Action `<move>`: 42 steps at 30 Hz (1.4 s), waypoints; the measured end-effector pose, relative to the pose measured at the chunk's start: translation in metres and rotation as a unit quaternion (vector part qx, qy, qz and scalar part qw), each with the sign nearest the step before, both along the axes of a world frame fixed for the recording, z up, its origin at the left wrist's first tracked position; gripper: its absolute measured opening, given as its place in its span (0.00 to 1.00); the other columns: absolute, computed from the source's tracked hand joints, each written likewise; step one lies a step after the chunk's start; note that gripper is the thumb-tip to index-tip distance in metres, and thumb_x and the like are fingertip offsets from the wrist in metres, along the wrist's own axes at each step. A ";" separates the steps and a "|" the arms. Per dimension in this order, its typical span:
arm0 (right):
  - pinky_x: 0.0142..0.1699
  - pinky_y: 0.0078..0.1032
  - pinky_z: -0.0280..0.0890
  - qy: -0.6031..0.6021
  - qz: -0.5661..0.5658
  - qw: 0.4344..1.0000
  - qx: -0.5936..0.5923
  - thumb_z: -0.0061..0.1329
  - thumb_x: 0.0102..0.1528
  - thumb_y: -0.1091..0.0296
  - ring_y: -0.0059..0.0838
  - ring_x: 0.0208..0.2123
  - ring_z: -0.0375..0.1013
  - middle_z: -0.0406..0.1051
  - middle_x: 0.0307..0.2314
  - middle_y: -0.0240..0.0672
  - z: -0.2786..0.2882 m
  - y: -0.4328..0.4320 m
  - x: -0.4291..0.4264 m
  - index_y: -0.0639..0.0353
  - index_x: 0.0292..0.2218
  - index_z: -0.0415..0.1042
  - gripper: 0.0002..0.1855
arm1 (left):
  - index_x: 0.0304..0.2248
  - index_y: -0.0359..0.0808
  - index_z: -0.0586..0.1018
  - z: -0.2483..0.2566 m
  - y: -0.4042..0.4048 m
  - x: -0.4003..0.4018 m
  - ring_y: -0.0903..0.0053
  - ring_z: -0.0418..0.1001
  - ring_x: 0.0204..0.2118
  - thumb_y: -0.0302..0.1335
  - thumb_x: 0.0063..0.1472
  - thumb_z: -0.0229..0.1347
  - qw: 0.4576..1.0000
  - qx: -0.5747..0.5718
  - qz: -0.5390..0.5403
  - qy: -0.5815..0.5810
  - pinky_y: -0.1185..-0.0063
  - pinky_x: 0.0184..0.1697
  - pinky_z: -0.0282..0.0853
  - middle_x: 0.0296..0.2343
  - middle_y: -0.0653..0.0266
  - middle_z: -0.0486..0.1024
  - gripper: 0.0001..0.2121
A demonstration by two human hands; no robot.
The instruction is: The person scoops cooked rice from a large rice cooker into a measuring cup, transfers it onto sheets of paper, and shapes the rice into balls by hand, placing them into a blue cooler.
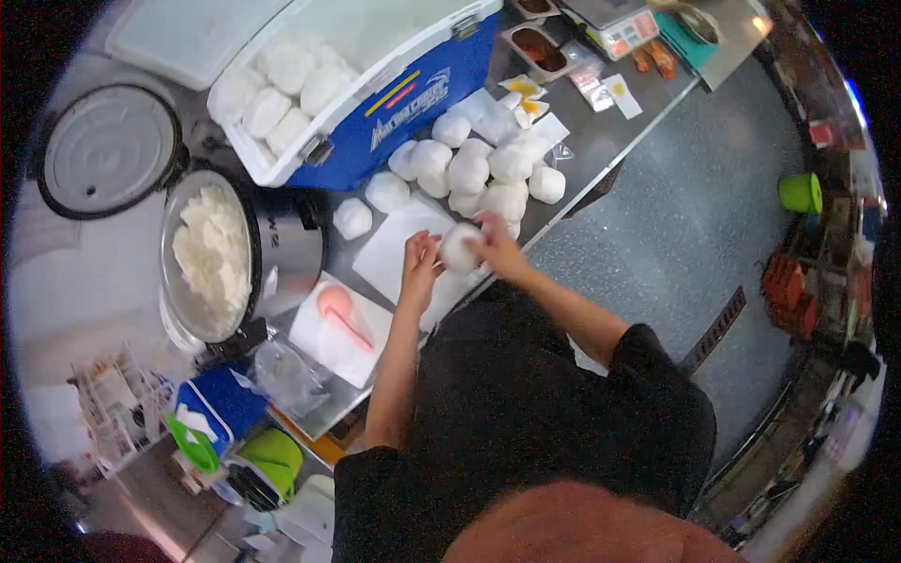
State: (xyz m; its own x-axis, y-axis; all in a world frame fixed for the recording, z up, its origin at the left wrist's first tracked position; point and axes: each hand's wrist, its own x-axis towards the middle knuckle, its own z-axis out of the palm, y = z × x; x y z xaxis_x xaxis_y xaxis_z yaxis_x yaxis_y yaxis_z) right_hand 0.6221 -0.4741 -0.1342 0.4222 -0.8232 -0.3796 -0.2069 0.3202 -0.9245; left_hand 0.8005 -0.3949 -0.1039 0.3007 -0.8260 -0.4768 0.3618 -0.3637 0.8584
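Over the front edge of the worktop I hold a round white wrapped bundle [460,248], somewhat blurred. My right hand [501,248] grips its right side, with the fingers over the top. At its left edge are the bent fingers of my left hand [420,259]; their exact contact is blurred. Beneath lie flat white sheets [383,246]. Just beyond my hands is a pile of similar white bundles [468,169]. To the left, a pink rice paddle [345,317] rests on a white sheet or board [317,345]. Cooked white rice [208,253] lies inside a rice cooker [288,246].
A blue and white cooler box [394,112] stands open behind the pile, with more bundles [281,91] inside. Metal trays of dark food [538,49] sit at the far right. A clear plastic bag [288,373] lies near the left end. The worktop's edge [619,134] borders the floor.
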 end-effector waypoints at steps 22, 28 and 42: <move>0.48 0.38 0.68 0.352 0.528 0.771 -0.050 0.33 0.66 0.48 0.43 0.39 0.76 0.76 0.38 0.47 -0.034 0.026 -0.115 0.69 0.44 0.72 0.29 | 0.26 0.29 0.76 -0.113 0.218 0.135 0.52 0.71 0.29 0.42 0.50 0.64 0.774 0.170 0.066 -0.607 0.60 0.37 0.67 0.24 0.48 0.74 0.20; 0.48 0.32 0.69 0.238 0.492 0.836 0.041 0.44 0.63 0.61 0.37 0.44 0.75 0.75 0.41 0.49 0.067 0.017 0.055 0.68 0.45 0.71 0.18 | 0.27 0.30 0.75 -0.075 0.217 0.127 0.55 0.75 0.25 0.35 0.52 0.63 0.888 0.151 0.152 -0.407 0.65 0.30 0.71 0.19 0.50 0.75 0.15; 0.46 0.28 0.64 -0.010 0.256 0.837 -0.483 0.46 0.62 0.64 0.25 0.41 0.68 0.67 0.42 0.37 0.273 0.109 0.332 0.63 0.51 0.61 0.19 | 0.52 0.36 0.69 0.156 0.250 0.201 0.72 0.70 0.32 0.28 0.57 0.60 0.930 -0.183 0.173 -0.268 0.74 0.36 0.70 0.38 0.58 0.68 0.23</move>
